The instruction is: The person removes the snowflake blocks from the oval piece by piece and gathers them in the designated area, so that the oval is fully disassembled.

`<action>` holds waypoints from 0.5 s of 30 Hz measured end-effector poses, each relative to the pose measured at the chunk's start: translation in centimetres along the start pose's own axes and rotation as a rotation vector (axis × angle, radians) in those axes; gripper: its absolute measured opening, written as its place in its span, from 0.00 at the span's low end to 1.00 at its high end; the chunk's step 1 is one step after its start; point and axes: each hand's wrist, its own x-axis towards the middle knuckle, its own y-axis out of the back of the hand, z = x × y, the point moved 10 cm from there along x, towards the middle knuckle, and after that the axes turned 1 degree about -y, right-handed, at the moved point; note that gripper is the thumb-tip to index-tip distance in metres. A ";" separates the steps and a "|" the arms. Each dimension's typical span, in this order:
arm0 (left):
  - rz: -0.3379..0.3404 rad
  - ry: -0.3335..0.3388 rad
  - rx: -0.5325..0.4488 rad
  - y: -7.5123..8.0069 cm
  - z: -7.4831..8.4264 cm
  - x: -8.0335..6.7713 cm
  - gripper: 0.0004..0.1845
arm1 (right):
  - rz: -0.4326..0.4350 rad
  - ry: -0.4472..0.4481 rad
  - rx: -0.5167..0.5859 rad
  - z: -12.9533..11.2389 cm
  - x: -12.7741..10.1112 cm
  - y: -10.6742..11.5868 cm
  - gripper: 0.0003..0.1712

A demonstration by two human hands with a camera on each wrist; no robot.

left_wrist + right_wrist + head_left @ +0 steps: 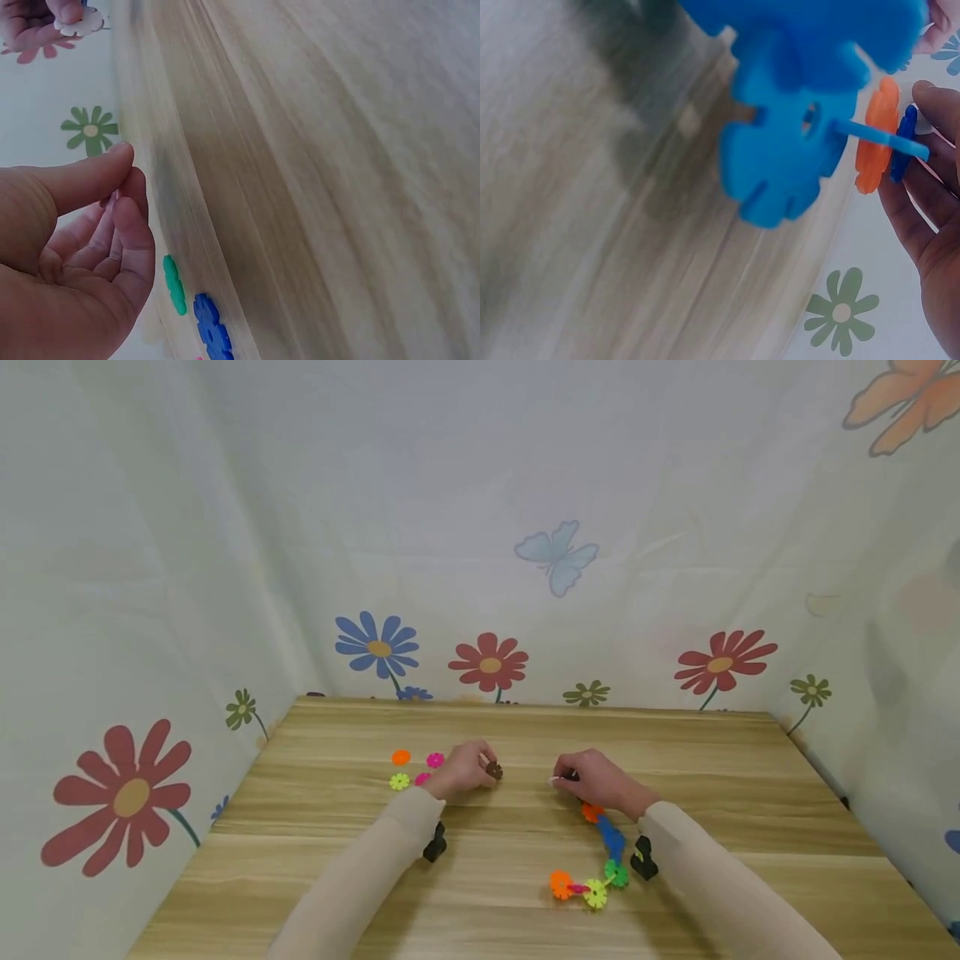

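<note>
In the head view my left hand pinches a brown notched snowflake disc between thumb and fingertips. The left wrist view shows only its thin edge in the pinch. To the right, my right hand grips a white notched disc at the upper end of a chain of linked discs. Beside the white one in the right wrist view come a dark blue disc and an orange disc. Lighter blue discs follow, then a green one, a yellow one, a pink one and an orange end disc.
Loose discs lie left of my left hand: orange, yellow and pink. A green disc and a blue disc show below that hand. The wooden table meets a flower-printed cloth behind.
</note>
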 end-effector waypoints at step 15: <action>0.035 -0.081 0.255 -0.8 0.4 1.4 0.15 | 0.002 0.006 -0.013 -0.2 0.3 -0.1 0.03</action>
